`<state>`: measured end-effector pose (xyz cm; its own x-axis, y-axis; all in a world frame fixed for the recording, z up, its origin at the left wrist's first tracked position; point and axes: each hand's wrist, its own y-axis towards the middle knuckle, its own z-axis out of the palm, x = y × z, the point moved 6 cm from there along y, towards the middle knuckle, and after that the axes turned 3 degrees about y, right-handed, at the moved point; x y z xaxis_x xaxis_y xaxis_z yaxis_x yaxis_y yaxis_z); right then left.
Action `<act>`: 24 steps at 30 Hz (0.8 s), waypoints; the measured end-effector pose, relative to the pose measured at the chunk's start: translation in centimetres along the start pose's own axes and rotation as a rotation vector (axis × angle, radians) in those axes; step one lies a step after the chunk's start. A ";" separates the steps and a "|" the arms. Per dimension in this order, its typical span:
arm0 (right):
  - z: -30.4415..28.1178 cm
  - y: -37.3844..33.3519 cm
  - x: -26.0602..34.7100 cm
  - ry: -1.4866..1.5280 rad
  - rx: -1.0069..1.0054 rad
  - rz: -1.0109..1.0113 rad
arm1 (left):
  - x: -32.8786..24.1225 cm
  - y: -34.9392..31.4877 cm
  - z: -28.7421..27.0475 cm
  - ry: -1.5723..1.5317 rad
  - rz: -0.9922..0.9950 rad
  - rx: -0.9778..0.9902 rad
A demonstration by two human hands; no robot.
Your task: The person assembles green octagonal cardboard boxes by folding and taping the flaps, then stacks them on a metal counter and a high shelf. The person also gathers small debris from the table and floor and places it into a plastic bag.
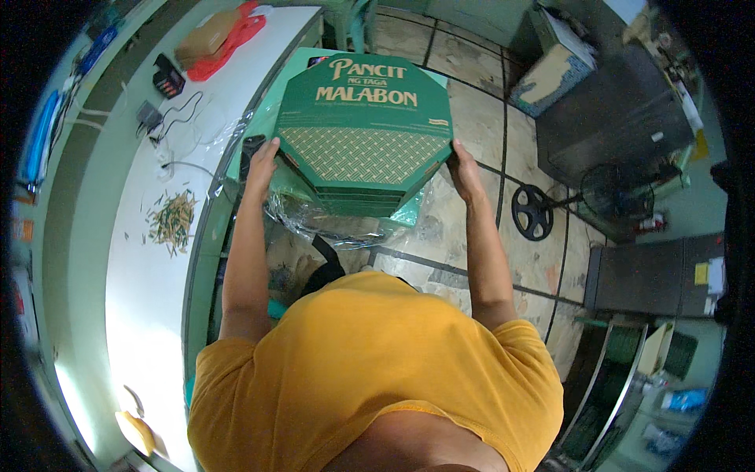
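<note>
A stack of green food boxes [363, 145] with cut corners lies in front of me, its top printed with tan lettering and a woven pattern. Several layered edges show along the near side. My left hand [265, 164] grips the stack's left side, its thumb at the edge. On the opposite side my right hand [465, 169] holds the right edge, with its fingers partly hidden. Crumpled clear plastic [334, 226] spreads under the near side of the stack, over a light green surface [302, 60].
Along the left runs a white counter [145, 303] with a heap of small strips [171, 220], a charger with cables [149, 116], a black device [167, 76] and a red plastic bag [228, 51]. A black fan base [532, 212] stands on the tiled floor at right, near dark cabinets [621, 118].
</note>
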<state>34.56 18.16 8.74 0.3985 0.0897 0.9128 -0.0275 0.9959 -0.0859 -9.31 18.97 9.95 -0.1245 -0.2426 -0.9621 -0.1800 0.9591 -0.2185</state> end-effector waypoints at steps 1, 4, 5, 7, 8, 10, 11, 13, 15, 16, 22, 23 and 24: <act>0.5 0.0 -0.2 -0.010 0.024 0.012 | -0.3 0.0 -0.2 0.000 -0.018 0.007; 1.0 0.3 0.2 -0.032 -0.062 0.009 | -1.2 0.3 0.3 0.036 -0.027 0.116; 1.2 0.4 0.4 -0.036 -0.075 0.012 | -1.6 0.6 0.5 0.045 0.001 0.163; 1.6 0.8 0.8 -0.026 -0.112 0.001 | -1.9 1.4 0.4 0.067 -0.004 0.145; 1.8 1.2 1.0 -0.024 -0.122 -0.008 | -1.9 1.8 0.4 0.067 0.017 0.148; 2.4 1.8 0.7 0.006 -0.122 -0.021 | -2.1 2.7 0.3 0.066 0.041 0.168; 2.3 1.9 0.5 0.015 -0.177 -0.019 | -2.1 3.1 0.2 0.066 0.046 0.186; 2.6 1.6 0.6 0.008 -0.191 -0.100 | -2.7 3.2 0.0 0.044 0.101 0.235; 2.2 -0.4 0.4 -0.039 -0.283 -0.120 | -2.5 2.3 -0.4 0.071 -0.028 0.229; 1.7 -0.9 1.4 -0.054 -0.350 -0.170 | -4.4 2.0 0.0 0.051 0.109 0.248; -1.5 -10.6 6.7 0.104 -0.614 -0.207 | -12.0 -2.1 5.6 -0.183 0.131 0.351; -2.3 -13.0 7.3 0.175 -0.632 -0.211 | -13.2 -3.0 7.6 -0.230 0.176 0.415; -2.8 -15.2 8.2 0.151 -0.612 -0.291 | -14.4 -3.6 9.5 -0.272 0.206 0.483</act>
<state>40.80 3.71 16.46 0.4356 -0.2262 0.8712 0.6042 0.7909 -0.0967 2.42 20.43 22.99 0.1565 -0.0591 -0.9859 0.2937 0.9559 -0.0107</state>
